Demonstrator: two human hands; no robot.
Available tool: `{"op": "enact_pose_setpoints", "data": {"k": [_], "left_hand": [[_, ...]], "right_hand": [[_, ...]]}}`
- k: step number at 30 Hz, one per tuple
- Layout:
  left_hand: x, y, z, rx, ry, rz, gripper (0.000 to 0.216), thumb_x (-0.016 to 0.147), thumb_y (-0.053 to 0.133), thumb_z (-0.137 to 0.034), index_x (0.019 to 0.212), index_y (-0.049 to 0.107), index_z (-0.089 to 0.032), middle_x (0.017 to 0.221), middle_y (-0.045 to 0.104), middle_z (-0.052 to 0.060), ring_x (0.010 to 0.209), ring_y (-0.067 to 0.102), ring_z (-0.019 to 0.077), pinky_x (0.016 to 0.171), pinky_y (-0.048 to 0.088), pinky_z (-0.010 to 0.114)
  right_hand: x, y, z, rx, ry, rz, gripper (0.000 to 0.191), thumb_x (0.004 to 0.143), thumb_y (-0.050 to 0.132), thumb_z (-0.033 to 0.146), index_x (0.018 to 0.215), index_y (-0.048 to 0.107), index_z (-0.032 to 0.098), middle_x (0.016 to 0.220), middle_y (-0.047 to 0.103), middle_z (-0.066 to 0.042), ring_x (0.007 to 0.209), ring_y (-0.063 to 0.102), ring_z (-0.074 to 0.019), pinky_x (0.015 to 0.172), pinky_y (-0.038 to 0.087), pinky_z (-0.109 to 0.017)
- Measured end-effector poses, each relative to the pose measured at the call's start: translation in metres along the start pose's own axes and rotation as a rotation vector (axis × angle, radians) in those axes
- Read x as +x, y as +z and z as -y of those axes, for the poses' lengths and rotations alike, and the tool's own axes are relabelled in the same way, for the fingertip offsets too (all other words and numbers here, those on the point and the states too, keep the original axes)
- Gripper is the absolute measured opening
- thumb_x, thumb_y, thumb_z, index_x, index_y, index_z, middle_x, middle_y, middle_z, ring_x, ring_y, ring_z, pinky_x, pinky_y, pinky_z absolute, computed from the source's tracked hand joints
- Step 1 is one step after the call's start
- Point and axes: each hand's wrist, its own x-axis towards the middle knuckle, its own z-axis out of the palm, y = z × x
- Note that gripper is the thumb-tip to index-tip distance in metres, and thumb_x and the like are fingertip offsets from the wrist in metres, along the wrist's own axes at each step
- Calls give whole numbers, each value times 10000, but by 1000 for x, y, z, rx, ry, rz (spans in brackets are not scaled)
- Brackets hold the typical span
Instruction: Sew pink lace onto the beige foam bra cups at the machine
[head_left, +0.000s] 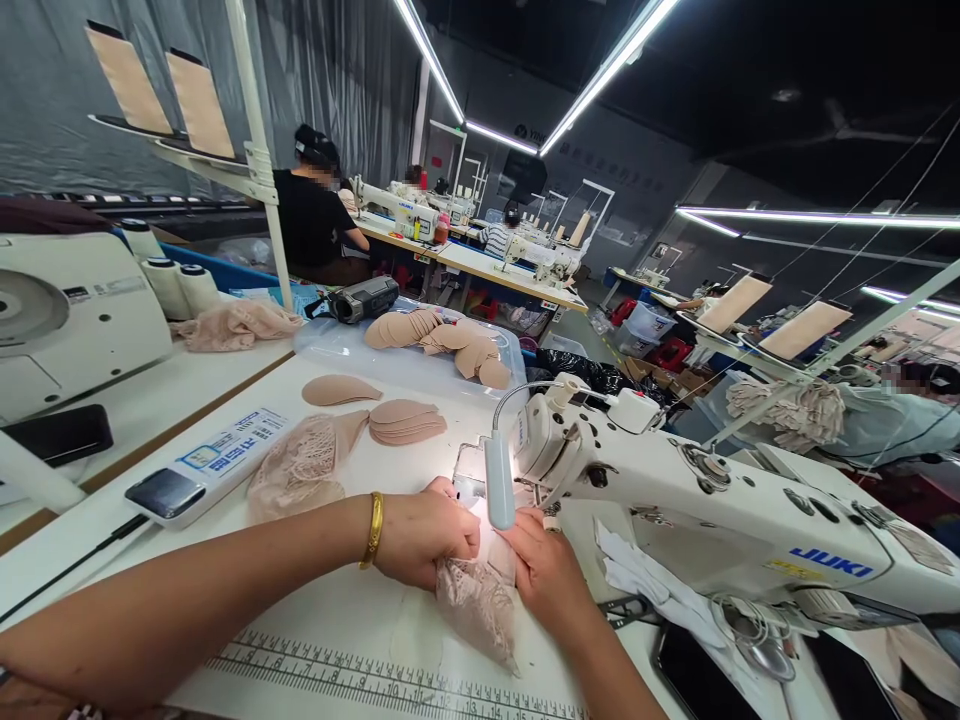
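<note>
Beige lace (478,605) is lying at six o'clock in view, just below the lamp (499,480) — the left hand (424,535) is gripping its upper-left edge with curled fingers, while the right hand (546,560) is resting alongside, fingers extended. Teardrop-shaped pieces (407,424) are sitting stacked at eleven o'clock from the hands.

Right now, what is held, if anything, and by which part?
The left hand has the beige lace piece by its upper left part. The right hand is at its upper right; its grip cannot be told.
</note>
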Motion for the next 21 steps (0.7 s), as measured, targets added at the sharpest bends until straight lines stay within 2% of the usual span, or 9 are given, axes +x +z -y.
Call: {"op": "enact_pose_setpoints", "data": {"k": [6,9,12,17,19,21], "left_hand": [[1,-1,2,76,-4,-32,196,715,739,-33,677,598,-165,994,702,-37,838,628,154,885,281,390],[2,-2,4,144,-21,-48,208,682,703,-2,649,564,-154,985,706,-33,764,589,142,875,285,399],[4,-3,5,184,-20,-83,210,667,667,13,626,547,-154,953,714,-36,693,543,128,853,295,399],[5,-3,5,256,8,-149,223,655,644,12,602,522,-167,741,670,-46,625,499,132,852,318,403],[4,-1,5,323,41,-152,226,656,622,11,596,505,-173,663,634,-45,616,492,144,895,318,432],[3,2,5,400,84,-146,240,637,590,29,578,473,-172,628,614,-41,605,483,149,928,312,460]], "right_hand": [[-1,-2,-2,28,11,-4,536,870,427,-17,1245,676,274,1161,705,-56,1054,615,-244,806,543,-337],[-1,-2,-2,56,5,3,565,844,414,-42,1255,654,262,1197,694,-51,1084,598,-243,803,522,-333],[-1,-4,0,82,-35,-19,533,861,401,-43,1235,637,255,1120,704,-43,1060,591,-236,832,489,-346],[1,-12,12,116,-88,11,404,875,422,-12,1067,656,257,936,667,-25,868,536,-223,817,431,-372],[0,-16,17,143,-120,47,353,867,444,1,996,655,253,948,653,-30,876,519,-225,792,418,-365],[-1,-19,21,180,-166,84,342,879,454,12,1015,653,255,1022,661,-35,924,525,-230,794,420,-365]]}}
